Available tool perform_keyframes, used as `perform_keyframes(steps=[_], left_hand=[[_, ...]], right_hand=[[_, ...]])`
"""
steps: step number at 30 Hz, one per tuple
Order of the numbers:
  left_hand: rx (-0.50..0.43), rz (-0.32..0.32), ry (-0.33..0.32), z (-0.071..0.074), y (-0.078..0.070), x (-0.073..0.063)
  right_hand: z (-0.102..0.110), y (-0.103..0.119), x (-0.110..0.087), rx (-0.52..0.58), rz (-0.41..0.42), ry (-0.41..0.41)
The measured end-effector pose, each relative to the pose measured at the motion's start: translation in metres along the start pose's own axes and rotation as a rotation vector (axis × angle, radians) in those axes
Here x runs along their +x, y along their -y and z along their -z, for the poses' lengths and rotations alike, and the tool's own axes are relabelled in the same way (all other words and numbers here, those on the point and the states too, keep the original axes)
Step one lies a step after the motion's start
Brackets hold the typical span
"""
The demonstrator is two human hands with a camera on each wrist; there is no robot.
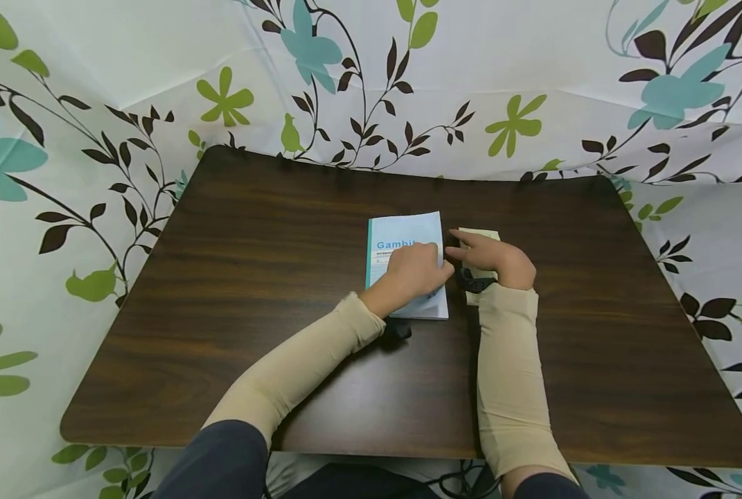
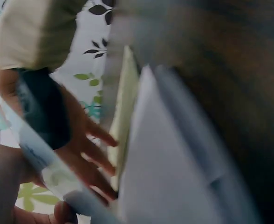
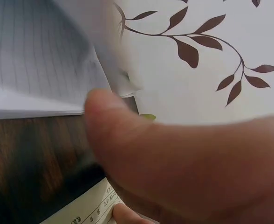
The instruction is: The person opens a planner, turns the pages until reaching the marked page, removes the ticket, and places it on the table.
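Note:
A notebook with a light blue cover marked "Gambit" (image 1: pixel 408 229) lies at the middle of the table. My left hand (image 1: pixel 413 269) is over its right half. In the left wrist view, the left hand (image 2: pixel 11 179) pinches the raised cover (image 2: pixel 58 172) at its edge, above the white pages (image 2: pixel 165 177). Ruled lines show on a page (image 3: pixel 34 56) in the right wrist view. My right hand (image 1: pixel 492 256) is above a pale yellow printed pad (image 1: pixel 479 298), fingers extended and spread. One fingertip (image 3: pixel 125 214) meets the pad's printed surface; the right thumb (image 3: pixel 141 135) reaches towards the notebook.
The dark wood-grain table (image 1: pixel 252 277) extends on both sides of the notebook. A white curtain with leaf and flower prints (image 1: pixel 159 55) hangs behind and beside it. Black devices are strapped at both wrists, and a cable (image 1: pixel 464 478) hangs below the front edge.

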State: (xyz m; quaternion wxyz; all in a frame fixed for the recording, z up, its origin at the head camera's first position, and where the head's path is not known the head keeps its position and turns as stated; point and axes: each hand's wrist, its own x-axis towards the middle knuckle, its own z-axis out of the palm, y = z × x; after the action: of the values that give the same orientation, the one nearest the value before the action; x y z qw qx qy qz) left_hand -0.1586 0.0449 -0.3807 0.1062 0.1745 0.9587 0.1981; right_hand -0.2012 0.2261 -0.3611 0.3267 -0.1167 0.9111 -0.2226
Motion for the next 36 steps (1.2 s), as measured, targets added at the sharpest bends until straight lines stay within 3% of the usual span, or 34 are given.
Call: perform_keyframes(steps=[10, 14, 17, 22, 25, 30, 36], left_hand=[[0.164, 0.057, -0.046, -0.031, -0.008, -0.004], [0.166, 0.076, -0.040, -0.034, -0.006, -0.004], [0.117, 0.070, 0.002, -0.032, -0.004, -0.003], [0.002, 0.018, 0.145, -0.020, 0.004, -0.002], [0.002, 0.001, 0.213, -0.011, 0.011, -0.004], [0.066, 0.015, 0.240, -0.002, 0.017, -0.006], [0.115, 0.032, 0.240, -0.001, 0.019, -0.006]], right_hand=[[-0.003, 0.002, 0.006, -0.039, 0.020, -0.027], [-0.003, 0.003, 0.009, -0.070, 0.016, -0.027], [-0.002, 0.002, 0.009, -0.062, 0.010, -0.021], [-0.002, 0.002, 0.007, -0.030, 0.012, 0.008], [-0.002, 0.004, 0.007, -0.029, 0.004, 0.019], [-0.003, 0.007, 0.010, -0.064, -0.018, 0.031], [-0.004, 0.011, 0.016, -0.176, -0.050, 0.054]])
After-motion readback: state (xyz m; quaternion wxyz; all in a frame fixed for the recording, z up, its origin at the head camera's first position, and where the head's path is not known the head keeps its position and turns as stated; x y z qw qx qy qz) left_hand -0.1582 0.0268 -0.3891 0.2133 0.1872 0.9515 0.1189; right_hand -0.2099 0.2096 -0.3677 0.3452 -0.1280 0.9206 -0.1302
